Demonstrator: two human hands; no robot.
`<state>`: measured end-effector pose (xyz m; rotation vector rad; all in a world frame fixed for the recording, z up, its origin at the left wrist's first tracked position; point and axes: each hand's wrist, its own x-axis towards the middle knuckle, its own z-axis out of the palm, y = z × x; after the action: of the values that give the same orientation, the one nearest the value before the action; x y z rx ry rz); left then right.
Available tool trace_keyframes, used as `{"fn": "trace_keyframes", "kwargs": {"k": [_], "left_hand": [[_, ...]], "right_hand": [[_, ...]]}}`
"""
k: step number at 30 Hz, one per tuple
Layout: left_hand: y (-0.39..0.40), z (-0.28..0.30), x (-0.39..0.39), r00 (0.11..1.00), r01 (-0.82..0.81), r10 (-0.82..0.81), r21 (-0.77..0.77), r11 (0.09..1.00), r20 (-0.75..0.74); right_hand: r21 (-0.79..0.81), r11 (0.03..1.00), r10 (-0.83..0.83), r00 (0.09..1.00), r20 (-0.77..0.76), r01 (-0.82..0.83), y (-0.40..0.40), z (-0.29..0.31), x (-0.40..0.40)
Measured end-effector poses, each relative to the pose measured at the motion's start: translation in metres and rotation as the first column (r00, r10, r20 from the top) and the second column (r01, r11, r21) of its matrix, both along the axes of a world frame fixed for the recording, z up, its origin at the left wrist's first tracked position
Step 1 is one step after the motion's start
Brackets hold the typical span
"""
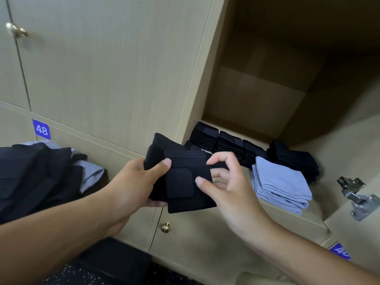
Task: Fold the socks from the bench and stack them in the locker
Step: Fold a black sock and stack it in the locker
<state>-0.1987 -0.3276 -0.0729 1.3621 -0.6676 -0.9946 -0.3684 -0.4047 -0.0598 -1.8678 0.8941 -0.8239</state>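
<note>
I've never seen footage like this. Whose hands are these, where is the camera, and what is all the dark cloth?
There is no machine here: a person wears one camera on the head, looking down at their own hands. The left hand grips a folded dark navy sock, thumb on top; the right hand pinches its other edge. Inside the open beige wooden locker sit rows of folded dark socks and a stack of folded light blue socks. At left lies a pile of unfolded dark and blue socks.

I see locker shelf (283,214) carrying black sock stacks (230,144) in a row, light-blue stack (279,182) in front.
</note>
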Motion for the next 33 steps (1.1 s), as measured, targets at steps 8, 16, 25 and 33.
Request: {"fn": "trace_keyframes", "kwargs": {"k": [8, 16, 25, 33], "left_hand": [[-0.001, -0.008, 0.023, 0.982, 0.005, -0.007, 0.011, 1.0, 0.189], [0.004, -0.006, 0.018, 0.954, 0.07, -0.062, -0.015, 0.997, 0.295], [0.007, -0.008, 0.025, 0.937, 0.032, -0.02, -0.028, 0.999, 0.35], [0.006, -0.017, 0.025, 0.929, 0.026, -0.03, 0.015, 1.0, 0.37]], "right_hand": [[-0.09, 0.992, -0.091, 0.995, 0.029, 0.094, -0.031, 0.013, -0.012], [0.103, 0.954, -0.296, 0.935, 0.196, 0.281, -0.122, 0.03, 0.011], [0.189, 0.928, -0.356, 0.912, 0.206, 0.32, -0.179, 0.026, 0.048], [0.247, 0.906, -0.396, 0.893, 0.215, 0.343, -0.209, 0.028, 0.062]]}}
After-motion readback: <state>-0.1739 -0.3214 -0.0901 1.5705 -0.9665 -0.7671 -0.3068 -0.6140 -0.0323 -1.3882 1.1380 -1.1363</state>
